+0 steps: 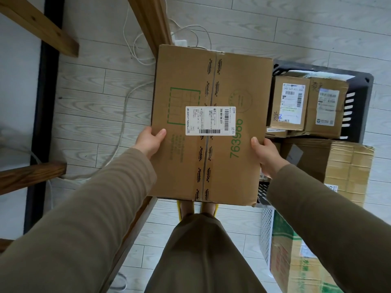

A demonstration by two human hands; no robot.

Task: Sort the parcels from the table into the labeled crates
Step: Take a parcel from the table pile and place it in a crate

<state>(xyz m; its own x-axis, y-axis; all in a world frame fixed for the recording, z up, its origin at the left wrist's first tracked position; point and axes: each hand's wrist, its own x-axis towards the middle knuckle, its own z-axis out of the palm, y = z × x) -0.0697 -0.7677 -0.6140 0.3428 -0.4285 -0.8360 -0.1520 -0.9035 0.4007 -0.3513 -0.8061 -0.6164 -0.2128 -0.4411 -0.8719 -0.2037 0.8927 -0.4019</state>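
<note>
— Where is the big box?
— Up over the floor. The left hand and the right hand grip its two sides. Most fingers hide under it

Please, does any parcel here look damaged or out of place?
Yes, two things. The held box, gripped by the left hand and the right hand, has a crushed, slightly torn near right corner. The large taped box to its right has a ragged far corner and wrinkled tape.
</note>
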